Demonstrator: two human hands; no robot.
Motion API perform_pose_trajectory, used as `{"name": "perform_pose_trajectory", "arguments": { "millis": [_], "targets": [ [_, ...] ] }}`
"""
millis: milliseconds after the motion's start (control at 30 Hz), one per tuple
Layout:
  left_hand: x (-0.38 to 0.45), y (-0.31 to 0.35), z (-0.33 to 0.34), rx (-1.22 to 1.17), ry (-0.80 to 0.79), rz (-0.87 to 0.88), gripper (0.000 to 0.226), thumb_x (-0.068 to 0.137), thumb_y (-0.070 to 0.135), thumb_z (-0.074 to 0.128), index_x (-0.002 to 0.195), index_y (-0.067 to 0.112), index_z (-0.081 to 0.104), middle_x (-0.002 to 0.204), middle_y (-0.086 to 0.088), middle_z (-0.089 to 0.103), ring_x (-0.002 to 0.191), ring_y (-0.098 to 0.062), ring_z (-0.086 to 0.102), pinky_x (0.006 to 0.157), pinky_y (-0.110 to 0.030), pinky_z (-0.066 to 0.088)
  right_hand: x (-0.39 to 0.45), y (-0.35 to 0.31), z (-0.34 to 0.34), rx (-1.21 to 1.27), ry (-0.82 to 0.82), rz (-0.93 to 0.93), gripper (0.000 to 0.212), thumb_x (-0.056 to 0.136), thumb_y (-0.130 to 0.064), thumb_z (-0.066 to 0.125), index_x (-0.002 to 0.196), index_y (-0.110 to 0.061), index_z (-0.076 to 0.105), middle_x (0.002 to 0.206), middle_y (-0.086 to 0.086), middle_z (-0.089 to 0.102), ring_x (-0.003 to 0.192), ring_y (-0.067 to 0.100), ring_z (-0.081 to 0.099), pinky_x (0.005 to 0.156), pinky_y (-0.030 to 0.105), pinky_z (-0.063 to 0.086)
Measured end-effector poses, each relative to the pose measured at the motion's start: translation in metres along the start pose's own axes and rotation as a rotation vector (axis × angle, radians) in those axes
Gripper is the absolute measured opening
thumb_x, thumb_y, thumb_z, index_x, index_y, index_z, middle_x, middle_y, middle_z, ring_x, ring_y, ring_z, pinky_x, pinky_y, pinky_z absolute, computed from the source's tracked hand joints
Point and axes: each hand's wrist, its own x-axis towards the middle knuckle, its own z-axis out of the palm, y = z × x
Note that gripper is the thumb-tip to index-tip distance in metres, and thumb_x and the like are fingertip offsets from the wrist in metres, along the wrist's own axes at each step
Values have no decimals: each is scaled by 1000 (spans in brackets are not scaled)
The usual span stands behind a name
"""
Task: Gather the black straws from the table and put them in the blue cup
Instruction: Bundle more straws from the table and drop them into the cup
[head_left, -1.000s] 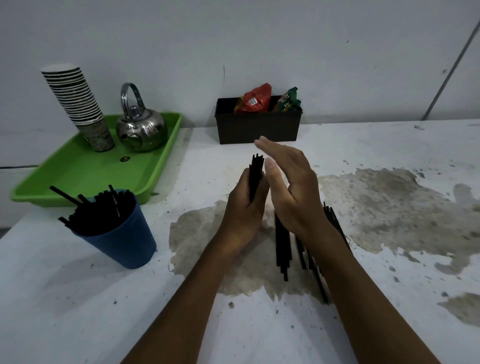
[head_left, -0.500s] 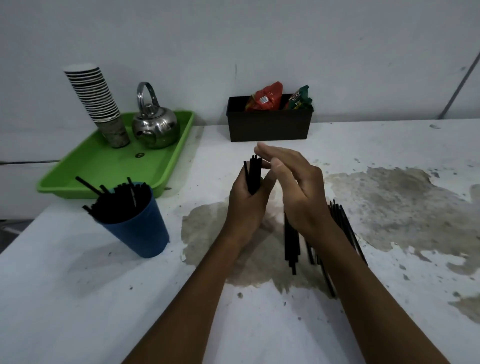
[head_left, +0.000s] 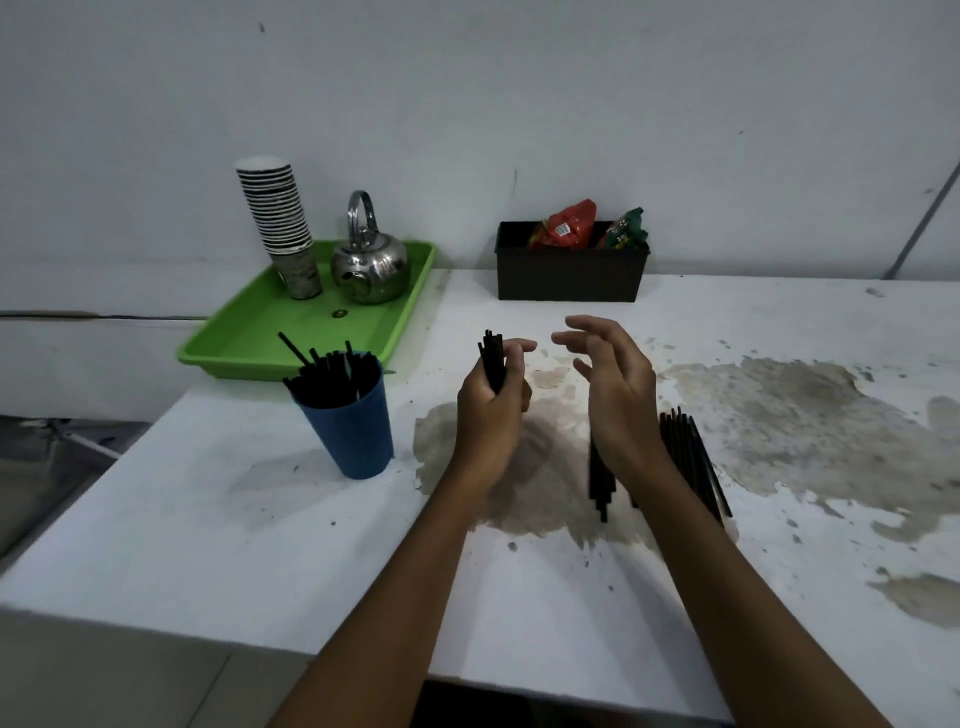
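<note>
Left hand grips an upright bundle at frame centre, cup just to its left; right hand is empty, fingers relaxed.

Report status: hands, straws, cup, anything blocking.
Left hand grips a bundle of black straws, upright. Right hand open, holding nothing. More loose straws on the table under the right forearm. Blue cup part-filled, path clear.

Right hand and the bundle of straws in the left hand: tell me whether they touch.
Apart. The head view shows bare table between the open right hand and the bundle of straws gripped by the left hand.
</note>
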Motion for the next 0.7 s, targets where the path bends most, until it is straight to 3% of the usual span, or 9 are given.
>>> {"name": "perform_pose_trajectory", "arguments": {
  "millis": [200,300,400,467,600,700],
  "targets": [
    [-13,40,-23,-92,10,93,24,105,35,42,106,23,62,57,4,46,51,-5,43,52,-18,38,-17,4,12,26,-43,132,41,91,1,37,113,-23,61,103,-3,71,105,13,63,98,37,49],
    [-13,65,-38,-140,23,194,23,105,30,42,101,19,61,56,3,48,54,-8,46,57,-19,42,-30,3,29,-17,-163,198,38,90,3,46,117,-21,57,105,-3,68,106,15,62,94,35,52],
    [-13,90,-53,-165,35,274,25,105,28,41,98,14,60,58,2,51,56,-8,50,61,-17,44,-46,8,52,-132,-391,196,41,84,-15,68,121,-26,53,112,-9,62,111,8,56,91,25,50],
    [-12,104,-64,-180,47,308,26,106,26,39,97,12,59,59,3,53,57,-7,53,64,-18,45,-55,14,71,-219,-501,154,59,74,-36,78,126,-29,50,121,-11,58,112,5,53,89,20,47],
    [-7,122,-89,-209,96,392,27,107,24,37,92,15,58,56,5,59,59,-11,59,76,-29,48,-68,22,103,-353,-518,83,91,61,-57,82,138,-28,41,135,-12,52,115,2,48,92,21,45],
    [-3,126,-111,-198,159,383,29,108,24,34,95,10,56,61,-2,63,58,-7,62,69,-16,46,-72,23,114,-380,-506,65,89,61,-62,79,136,-30,43,134,-13,54,114,3,49,92,23,46]
  ]
}}
